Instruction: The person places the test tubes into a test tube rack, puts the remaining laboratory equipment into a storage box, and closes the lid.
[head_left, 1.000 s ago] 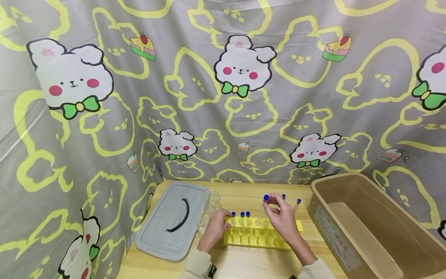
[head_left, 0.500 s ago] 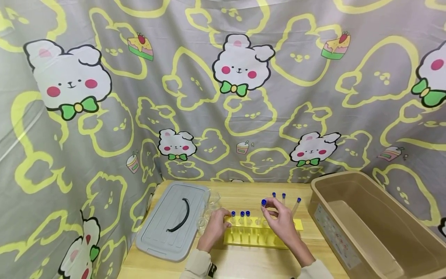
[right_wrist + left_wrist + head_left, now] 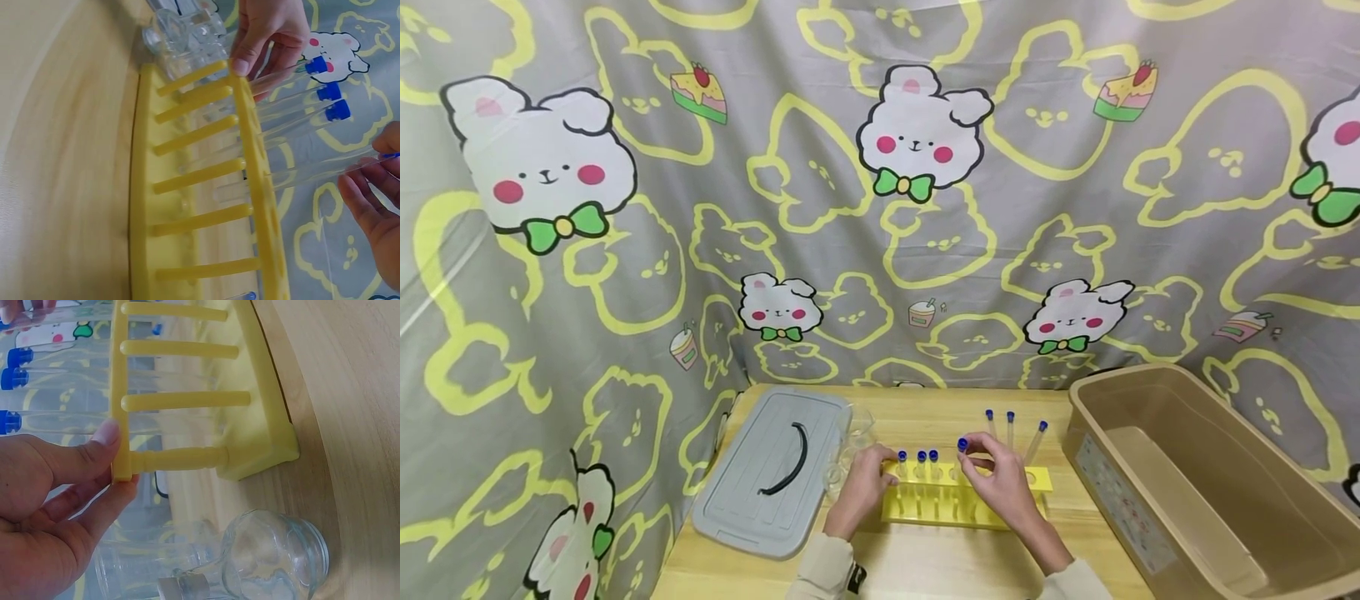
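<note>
My left hand (image 3: 867, 482) holds the left end of a yellow test tube rack (image 3: 262, 412), thumb over the top plate and fingers beneath. Three capped test tubes (image 3: 294, 128) stand in the rack near that hand. My right hand (image 3: 1002, 479) pinches another test tube (image 3: 319, 172) just at its blue cap (image 3: 962, 445). In the right wrist view this tube's lower end shows below the top plate, partway through a hole. Behind the rack are three more blue-capped tubes (image 3: 1011, 429), slanted in the head view.
Clear glassware, including a round flask (image 3: 269, 556), stands left of the rack. A grey lid (image 3: 745, 492) with a black handle lies farther left. A large brown bin (image 3: 1093, 433) sits at the right. Patterned curtains (image 3: 917, 250) enclose the wooden table (image 3: 925, 567).
My right hand has moved left and down with its test tube, toward the rack's standing tubes. A third tube behind the rack has come into view. My left hand has stayed put.
</note>
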Motion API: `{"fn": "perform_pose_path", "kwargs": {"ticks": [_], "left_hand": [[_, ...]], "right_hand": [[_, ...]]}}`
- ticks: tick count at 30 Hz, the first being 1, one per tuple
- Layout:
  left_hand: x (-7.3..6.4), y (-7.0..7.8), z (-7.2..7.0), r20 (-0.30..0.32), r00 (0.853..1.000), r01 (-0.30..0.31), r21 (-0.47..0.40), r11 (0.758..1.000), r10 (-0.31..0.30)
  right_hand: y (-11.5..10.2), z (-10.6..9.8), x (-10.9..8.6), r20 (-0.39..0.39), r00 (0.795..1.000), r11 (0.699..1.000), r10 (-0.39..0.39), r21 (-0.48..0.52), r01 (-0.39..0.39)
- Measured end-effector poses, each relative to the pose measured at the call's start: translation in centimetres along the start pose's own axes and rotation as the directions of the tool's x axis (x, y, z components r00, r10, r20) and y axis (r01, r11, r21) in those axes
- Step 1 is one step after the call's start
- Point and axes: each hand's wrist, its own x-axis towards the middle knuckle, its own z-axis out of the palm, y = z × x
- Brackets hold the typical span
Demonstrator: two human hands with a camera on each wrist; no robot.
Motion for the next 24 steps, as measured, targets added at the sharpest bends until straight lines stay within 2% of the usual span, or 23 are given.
{"fn": "perform_pose_path", "kwargs": {"ticks": [7, 15, 24], "left_hand": [[-0.1, 0.2, -0.2, 0.013, 1.0, 0.012, -0.013, 1.0, -0.012], [0.1, 0.2, -0.2, 0.01, 1.0, -0.001, 0.006, 1.0, 0.001], [0.0, 0.1, -0.3, 0.013, 1.0, 0.016, -0.003, 1.0, -0.016]], "right_hand": [[0.7, 0.4, -0.5, 0.029, 1.0, 1.0, 0.01, 0.012, -0.011], [1.2, 0.7, -1.0, 0.018, 0.999, 1.0, 0.029, -0.002, -0.029], [1.6, 1.2, -1.8, 0.025, 0.997, 0.997, 0.073, 0.016, -0.073]]}}
